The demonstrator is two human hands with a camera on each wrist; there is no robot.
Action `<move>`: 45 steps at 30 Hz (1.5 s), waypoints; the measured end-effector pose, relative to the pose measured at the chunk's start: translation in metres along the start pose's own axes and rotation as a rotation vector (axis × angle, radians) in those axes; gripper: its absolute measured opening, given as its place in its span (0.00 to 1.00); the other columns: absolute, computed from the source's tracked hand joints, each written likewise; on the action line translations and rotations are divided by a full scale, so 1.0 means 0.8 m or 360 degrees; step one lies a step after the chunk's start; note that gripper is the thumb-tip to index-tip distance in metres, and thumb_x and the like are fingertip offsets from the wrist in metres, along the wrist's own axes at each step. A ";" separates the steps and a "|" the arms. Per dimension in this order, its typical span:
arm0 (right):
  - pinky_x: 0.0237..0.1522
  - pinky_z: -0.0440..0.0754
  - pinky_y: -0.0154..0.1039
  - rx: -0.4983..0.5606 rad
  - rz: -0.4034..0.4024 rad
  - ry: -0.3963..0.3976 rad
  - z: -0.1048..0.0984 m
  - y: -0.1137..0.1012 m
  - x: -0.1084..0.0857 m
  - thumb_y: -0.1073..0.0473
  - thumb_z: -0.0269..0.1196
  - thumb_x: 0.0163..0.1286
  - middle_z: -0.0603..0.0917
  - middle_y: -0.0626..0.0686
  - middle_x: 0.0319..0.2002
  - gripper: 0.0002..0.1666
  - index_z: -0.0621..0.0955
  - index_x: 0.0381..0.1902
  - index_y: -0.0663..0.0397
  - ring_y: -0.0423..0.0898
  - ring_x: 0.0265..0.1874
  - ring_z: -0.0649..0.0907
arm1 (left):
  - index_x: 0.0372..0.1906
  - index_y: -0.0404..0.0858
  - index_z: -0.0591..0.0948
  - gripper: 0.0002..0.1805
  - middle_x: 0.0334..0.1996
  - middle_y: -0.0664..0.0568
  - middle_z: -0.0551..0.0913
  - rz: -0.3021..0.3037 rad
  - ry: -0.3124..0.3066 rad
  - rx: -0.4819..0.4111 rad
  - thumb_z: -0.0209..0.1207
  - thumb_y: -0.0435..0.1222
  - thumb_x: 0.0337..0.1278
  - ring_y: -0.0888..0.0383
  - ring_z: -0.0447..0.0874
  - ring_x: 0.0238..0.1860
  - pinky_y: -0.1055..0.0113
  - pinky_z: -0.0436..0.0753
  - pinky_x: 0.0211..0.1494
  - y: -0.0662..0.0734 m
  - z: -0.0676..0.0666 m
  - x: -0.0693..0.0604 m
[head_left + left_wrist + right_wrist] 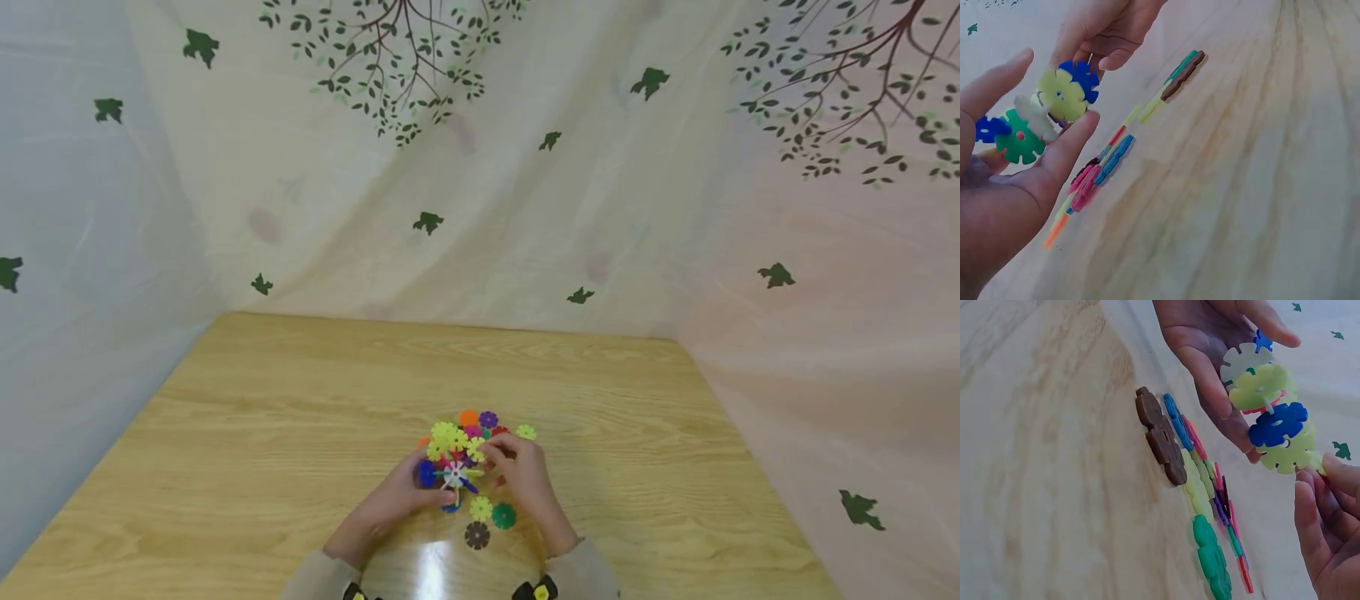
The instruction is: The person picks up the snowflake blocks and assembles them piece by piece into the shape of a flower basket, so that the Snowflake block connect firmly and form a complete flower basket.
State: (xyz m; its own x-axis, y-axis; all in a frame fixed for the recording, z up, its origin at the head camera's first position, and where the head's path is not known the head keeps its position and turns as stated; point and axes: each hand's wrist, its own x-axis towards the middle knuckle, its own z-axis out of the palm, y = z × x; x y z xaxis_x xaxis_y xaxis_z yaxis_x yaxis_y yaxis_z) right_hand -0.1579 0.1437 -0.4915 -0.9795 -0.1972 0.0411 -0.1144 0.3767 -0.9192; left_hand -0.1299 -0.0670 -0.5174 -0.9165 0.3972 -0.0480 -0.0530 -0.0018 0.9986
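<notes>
tabletop (600, 400) beneath, joined discs (1272, 429) extend toward right hand (527, 475).

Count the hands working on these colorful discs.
2: the left hand at the left of the joined discs, the right hand opposite, pinching a yellow disc.

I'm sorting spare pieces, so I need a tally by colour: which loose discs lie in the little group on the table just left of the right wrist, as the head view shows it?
Yellow disc: 1
Green disc: 1
Brown disc: 1
Total: 3
</notes>
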 end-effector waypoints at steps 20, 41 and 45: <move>0.24 0.85 0.33 0.0086 0.0065 -0.0060 0.005 -0.010 -0.004 0.53 0.56 0.74 0.82 0.61 0.31 0.18 0.83 0.45 0.62 0.41 0.24 0.78 | 0.74 0.30 0.51 0.50 0.69 0.27 0.60 0.0120 -0.0519 -0.0134 0.65 0.22 0.45 0.48 0.79 0.58 0.68 0.79 0.62 0.000 -0.006 -0.008; 0.34 0.76 0.28 -0.0847 -0.0302 -0.0827 -0.027 0.004 -0.010 0.51 0.75 0.51 0.78 0.46 0.36 0.25 0.81 0.44 0.58 0.37 0.33 0.73 | 0.74 0.30 0.50 0.51 0.69 0.27 0.60 0.0109 -0.0296 -0.0090 0.66 0.24 0.46 0.44 0.77 0.59 0.69 0.79 0.63 0.002 -0.012 -0.007; 0.32 0.74 0.28 -0.0927 -0.0307 -0.0808 -0.023 -0.003 -0.012 0.52 0.75 0.50 0.76 0.46 0.35 0.23 0.81 0.40 0.56 0.36 0.31 0.71 | 0.73 0.29 0.52 0.50 0.69 0.27 0.59 0.0120 -0.0294 -0.0076 0.67 0.25 0.47 0.46 0.78 0.59 0.70 0.79 0.63 0.003 -0.013 -0.007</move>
State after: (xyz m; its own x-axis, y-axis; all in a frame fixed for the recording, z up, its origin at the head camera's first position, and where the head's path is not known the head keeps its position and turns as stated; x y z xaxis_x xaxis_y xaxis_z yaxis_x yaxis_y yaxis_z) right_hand -0.1512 0.1612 -0.4825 -0.7544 -0.6427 -0.1336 -0.4799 0.6788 -0.5557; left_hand -0.1290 -0.0785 -0.5153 -0.8305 0.5558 0.0363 -0.0099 -0.0799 0.9968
